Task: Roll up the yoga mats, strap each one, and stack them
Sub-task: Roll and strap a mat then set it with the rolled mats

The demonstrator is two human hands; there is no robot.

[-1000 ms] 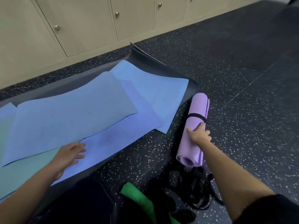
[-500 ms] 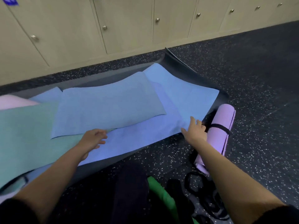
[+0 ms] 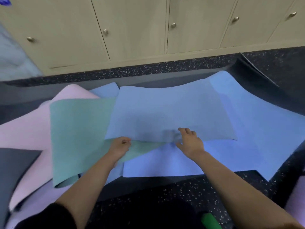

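Several flat yoga mats overlap on the floor. A light blue mat (image 3: 165,111) lies on top, over a teal mat (image 3: 77,139) to its left and a brighter blue mat (image 3: 250,156) under it. A pink mat (image 3: 28,129) lies further left, and a dark grey mat (image 3: 257,76) sits beneath them all. My left hand (image 3: 120,146) is curled on the light blue mat's near left corner. My right hand (image 3: 189,141) rests with fingers spread on that mat's near edge. The rolled purple mat (image 3: 295,205) shows only as a sliver at the right edge.
Beige cabinets (image 3: 135,30) with round knobs line the far wall. A grey mat (image 3: 14,172) lies at the left. A green object (image 3: 210,220) sits by my knees at the bottom. Speckled black floor (image 3: 189,192) shows in front of me.
My right hand left the strapped purple roll and moved left onto the light blue mat's near edge. My left hand shifted to that mat's corner. The view swung left.
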